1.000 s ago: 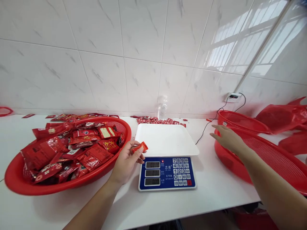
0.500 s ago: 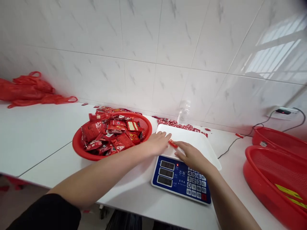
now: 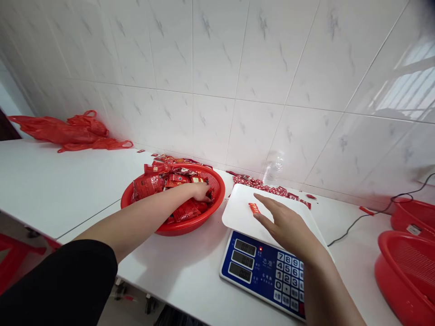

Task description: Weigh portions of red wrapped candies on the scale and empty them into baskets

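My left hand (image 3: pixel 201 191) reaches into the red plastic basket (image 3: pixel 173 229), which is heaped with red packets (image 3: pixel 185 210). Its fingers curl down among the packets at the basket's right side; the fingertips are partly hidden, so what they grip cannot be made out. Over the white pan of the digital scale (image 3: pixel 238 199) my right hand (image 3: pixel 280 217) hovers, thumb and fingers apart and holding nothing. One small red packet (image 3: pixel 253 208) lies on the pan just left of that hand's thumb and fingers. Below the pan is the blue panel (image 3: pixel 268 274) with its displays and keypad.
Small red packets (image 3: pixel 258 184) lie along the wall behind the scale, with a clear plastic bottle (image 3: pixel 273 168) beside them. Red plastic bags (image 3: pixel 71 131) rest at the far left. More red baskets (image 3: pixel 401 276) stand at the right, near a black cable (image 3: pixel 356 219).
My left hand has moved left from the scale pan into the basket. My right hand has opened away from the small red packet, which now lies on the pan. The view has shifted left.
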### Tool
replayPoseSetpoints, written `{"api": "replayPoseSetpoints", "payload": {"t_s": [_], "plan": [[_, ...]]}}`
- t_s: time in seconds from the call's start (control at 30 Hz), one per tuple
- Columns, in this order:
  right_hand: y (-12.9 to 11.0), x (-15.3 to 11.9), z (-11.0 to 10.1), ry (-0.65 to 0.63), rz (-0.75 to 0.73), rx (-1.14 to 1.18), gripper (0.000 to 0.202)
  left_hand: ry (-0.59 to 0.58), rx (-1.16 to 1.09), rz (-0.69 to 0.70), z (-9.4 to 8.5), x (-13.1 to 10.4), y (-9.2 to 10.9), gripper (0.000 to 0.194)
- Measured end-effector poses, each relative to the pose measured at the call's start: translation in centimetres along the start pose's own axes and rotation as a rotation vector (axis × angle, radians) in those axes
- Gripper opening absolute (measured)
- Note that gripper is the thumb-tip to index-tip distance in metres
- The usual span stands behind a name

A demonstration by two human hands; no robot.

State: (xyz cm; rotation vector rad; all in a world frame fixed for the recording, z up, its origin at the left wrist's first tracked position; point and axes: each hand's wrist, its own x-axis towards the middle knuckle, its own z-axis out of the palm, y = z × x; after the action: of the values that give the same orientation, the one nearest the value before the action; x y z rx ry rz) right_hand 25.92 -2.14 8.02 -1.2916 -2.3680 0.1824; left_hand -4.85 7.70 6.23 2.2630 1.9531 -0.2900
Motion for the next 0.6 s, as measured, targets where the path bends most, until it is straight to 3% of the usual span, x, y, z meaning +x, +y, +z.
{"api": "replayPoseSetpoints", "payload": {"t_s": [0.23,0.3,0.5,0.6], "plan": [[-0.5,-1.3,-1.2,0.039,-0.039,0.074,0.045,0.009,-0.009,-0.012,1.2,2.8,0.3,0.082],[-0.2,-1.3,-1.1,0.048,-0.034,0.056,0.046,0.009,-0.019,0.001,1.0,3.1,0.2,0.075],[-0.1,-1.3,-1.0,0.010,-0.056,0.026,0.045,-0.018,-0.112,0.154,-0.5,2.4,-1.0,0.023],[0.2,-1.3,-1.0,0.006,-0.049,0.021,0.045,0.004,-0.234,0.183,-1.6,1.9,-1.5,0.016]]}}
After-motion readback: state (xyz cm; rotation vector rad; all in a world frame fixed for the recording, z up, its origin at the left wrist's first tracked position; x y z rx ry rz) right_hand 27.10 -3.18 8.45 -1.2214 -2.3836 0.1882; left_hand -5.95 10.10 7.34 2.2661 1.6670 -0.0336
